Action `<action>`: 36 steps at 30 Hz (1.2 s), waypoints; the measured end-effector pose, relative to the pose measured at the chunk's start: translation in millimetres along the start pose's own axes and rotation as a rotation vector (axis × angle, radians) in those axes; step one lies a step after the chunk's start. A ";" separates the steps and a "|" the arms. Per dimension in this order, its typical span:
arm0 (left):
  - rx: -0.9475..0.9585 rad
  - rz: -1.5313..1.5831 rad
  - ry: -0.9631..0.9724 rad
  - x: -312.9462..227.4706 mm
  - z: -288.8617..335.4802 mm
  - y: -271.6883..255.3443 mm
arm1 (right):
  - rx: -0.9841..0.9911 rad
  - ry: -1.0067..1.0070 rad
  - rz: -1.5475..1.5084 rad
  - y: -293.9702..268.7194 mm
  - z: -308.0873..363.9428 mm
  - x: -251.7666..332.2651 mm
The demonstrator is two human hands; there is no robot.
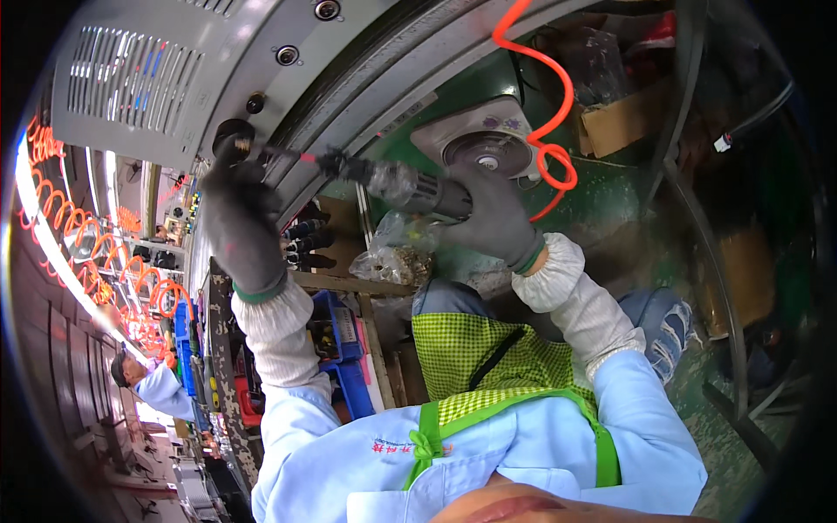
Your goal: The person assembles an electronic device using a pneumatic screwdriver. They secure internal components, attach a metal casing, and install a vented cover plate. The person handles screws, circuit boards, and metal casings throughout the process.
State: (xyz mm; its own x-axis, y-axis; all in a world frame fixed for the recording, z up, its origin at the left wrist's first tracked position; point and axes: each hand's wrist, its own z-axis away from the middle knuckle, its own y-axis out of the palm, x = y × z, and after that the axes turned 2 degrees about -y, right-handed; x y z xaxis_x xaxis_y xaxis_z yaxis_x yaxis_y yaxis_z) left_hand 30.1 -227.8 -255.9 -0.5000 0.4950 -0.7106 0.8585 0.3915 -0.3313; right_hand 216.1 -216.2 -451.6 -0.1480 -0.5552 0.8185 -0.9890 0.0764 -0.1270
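Note:
My right hand (497, 218), in a grey glove, is wrapped round the rear of an electric screwdriver (397, 185). The tool lies nearly level, its tip pointing left toward the grey metal panel (192, 52). My left hand (244, 231), also gloved in grey, is raised by the panel's lower edge, just below a round black part (233, 137). Its fingers are smeared by motion, so whether they grip anything is hidden. Dark round fittings (288, 56) sit along the panel. A clear plastic bag (397, 253) of small pieces lies below the screwdriver.
An orange coiled hose (558, 166) hangs at the right, near a pale appliance with a round plate (486, 155). Blue bins (349, 349) stand beside my left forearm. A cardboard box (628, 118) is at the far right. Another person (157, 388) works at the far left.

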 end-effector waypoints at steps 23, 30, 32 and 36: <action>-0.277 -1.118 0.766 50.4 -108.4 -60.5 | -0.170 0.065 -0.002 25.0 -33.4 10.5; -0.260 -0.805 0.703 51.4 -103.5 -52.3 | -0.090 0.117 -0.124 36.5 -32.7 18.4; -0.213 -0.588 0.574 43.3 -98.2 -37.3 | -0.042 0.144 -0.202 41.3 -38.4 9.5; -0.060 0.003 0.458 50.0 -120.5 -53.1 | -0.010 0.102 -0.298 56.9 -52.7 -1.6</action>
State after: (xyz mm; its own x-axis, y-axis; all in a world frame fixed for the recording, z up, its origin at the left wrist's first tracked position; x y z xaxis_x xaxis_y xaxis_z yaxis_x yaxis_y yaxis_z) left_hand -54.2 -130.3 -199.0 -0.5080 0.7826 -0.3598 0.8587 0.4271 -0.2832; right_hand 159.7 -167.3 -430.5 0.1487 -0.4688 0.8707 -0.9889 -0.0685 0.1320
